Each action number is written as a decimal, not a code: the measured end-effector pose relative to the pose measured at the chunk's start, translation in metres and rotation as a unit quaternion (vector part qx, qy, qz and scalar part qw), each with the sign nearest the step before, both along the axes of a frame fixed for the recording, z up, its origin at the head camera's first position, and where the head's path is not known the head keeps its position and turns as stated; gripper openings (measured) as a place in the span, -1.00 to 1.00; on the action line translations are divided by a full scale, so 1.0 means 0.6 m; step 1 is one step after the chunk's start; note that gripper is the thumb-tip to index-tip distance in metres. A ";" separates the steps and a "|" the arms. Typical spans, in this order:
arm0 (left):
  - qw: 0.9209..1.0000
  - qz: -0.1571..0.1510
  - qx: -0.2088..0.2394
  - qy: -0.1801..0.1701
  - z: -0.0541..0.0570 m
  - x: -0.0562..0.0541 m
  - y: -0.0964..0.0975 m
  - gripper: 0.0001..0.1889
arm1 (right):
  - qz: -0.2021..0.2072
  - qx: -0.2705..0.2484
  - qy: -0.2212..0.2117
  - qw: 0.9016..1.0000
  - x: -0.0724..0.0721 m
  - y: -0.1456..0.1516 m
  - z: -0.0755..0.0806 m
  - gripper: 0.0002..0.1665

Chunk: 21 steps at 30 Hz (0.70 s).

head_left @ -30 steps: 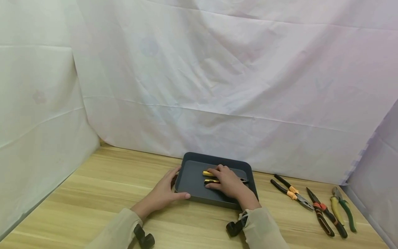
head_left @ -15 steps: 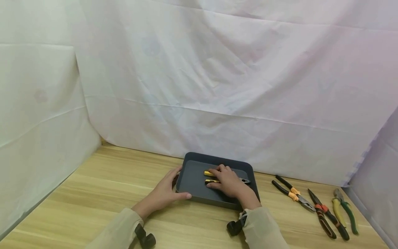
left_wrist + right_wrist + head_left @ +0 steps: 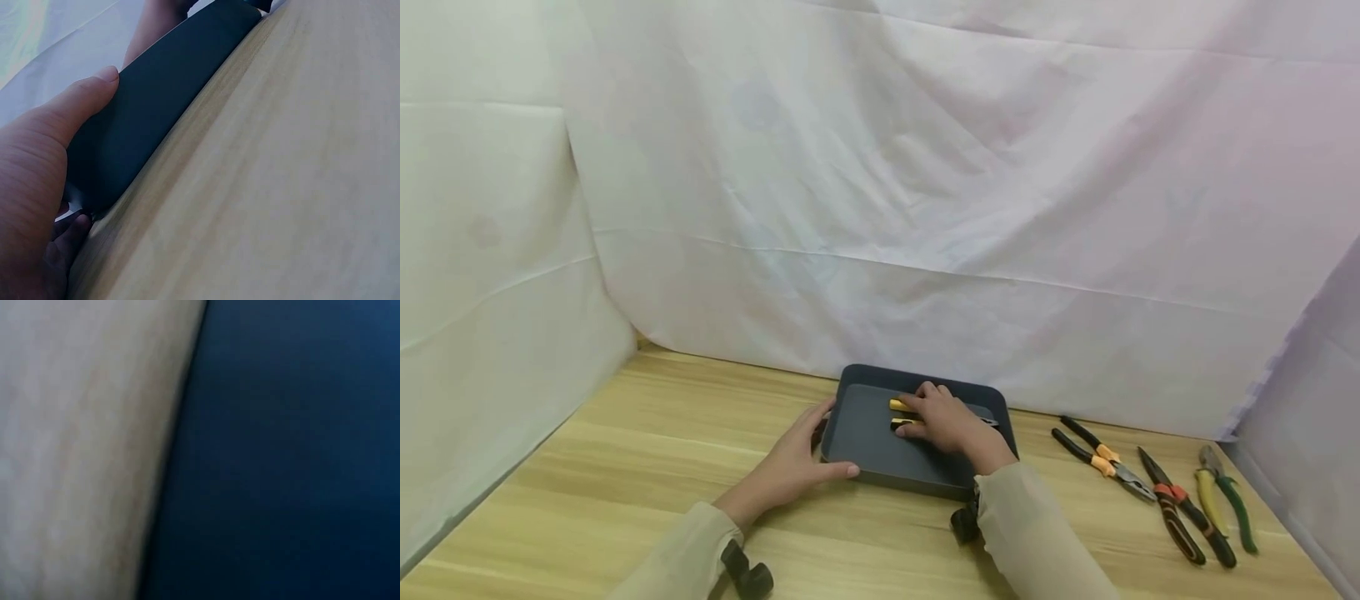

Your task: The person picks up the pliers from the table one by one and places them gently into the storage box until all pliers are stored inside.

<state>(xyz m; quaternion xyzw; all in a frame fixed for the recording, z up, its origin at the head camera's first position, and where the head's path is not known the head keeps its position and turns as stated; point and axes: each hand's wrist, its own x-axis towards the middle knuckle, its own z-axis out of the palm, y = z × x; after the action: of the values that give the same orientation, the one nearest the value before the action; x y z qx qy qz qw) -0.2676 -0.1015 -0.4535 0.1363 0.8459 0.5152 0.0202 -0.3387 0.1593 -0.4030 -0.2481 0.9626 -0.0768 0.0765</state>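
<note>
A dark grey rectangular tray (image 3: pixel 867 433) stands on the wooden table against the back cloth. My left hand (image 3: pixel 793 465) holds its near left corner; in the left wrist view the thumb (image 3: pixel 94 94) lies on the tray's front wall and the other fingers are mostly hidden around the corner. Inside the tray, my right hand (image 3: pixel 951 423) grips a pair of pliers (image 3: pixel 898 405) with yellow-and-black handles. The handle ends point left, a bit of the metal jaws shows at the right, and the hand covers the middle. Blurred tray surface (image 3: pixel 294 450) fills much of the right wrist view.
On the table to the right lie pliers with black-and-orange handles (image 3: pixel 1105 458), red-and-black long-nose pliers (image 3: pixel 1183 508) and yellow-and-green cutters (image 3: pixel 1225 500). White cloth (image 3: pixel 880 183) hangs close behind the tray and along both sides.
My right hand has shifted slightly farther back within the tray, and the pliers have moved with it. My left hand and the tray keep their places; the head view has shifted a little.
</note>
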 end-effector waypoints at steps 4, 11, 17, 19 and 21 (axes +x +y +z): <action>1.000 0.001 -0.007 0.003 -0.001 0.000 -0.002 0.15 | -0.005 0.005 0.003 1.000 -0.008 -0.003 0.001 -0.26; 1.000 -0.002 -0.015 0.009 0.000 0.000 -0.001 0.15 | -0.011 0.023 0.019 0.999 -0.013 -0.005 0.000 -0.26; 1.000 0.002 -0.014 0.002 -0.002 0.002 0.001 0.16 | -0.019 0.030 0.004 0.999 -0.006 -0.003 0.005 -0.26; 1.000 0.003 -0.012 0.002 -0.003 0.001 0.001 0.16 | -0.024 0.031 0.006 0.999 -0.004 0.000 0.006 -0.25; 1.000 0.003 -0.012 0.005 -0.003 0.000 0.000 0.16 | -0.031 0.033 0.012 0.999 -0.002 0.003 0.009 -0.24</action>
<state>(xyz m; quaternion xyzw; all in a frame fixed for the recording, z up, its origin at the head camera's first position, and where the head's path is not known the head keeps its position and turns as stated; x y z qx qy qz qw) -0.2674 -0.1012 -0.4551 0.1362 0.8526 0.5042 0.0162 -0.3399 0.1613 -0.3974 -0.2168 0.9727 -0.0444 0.0704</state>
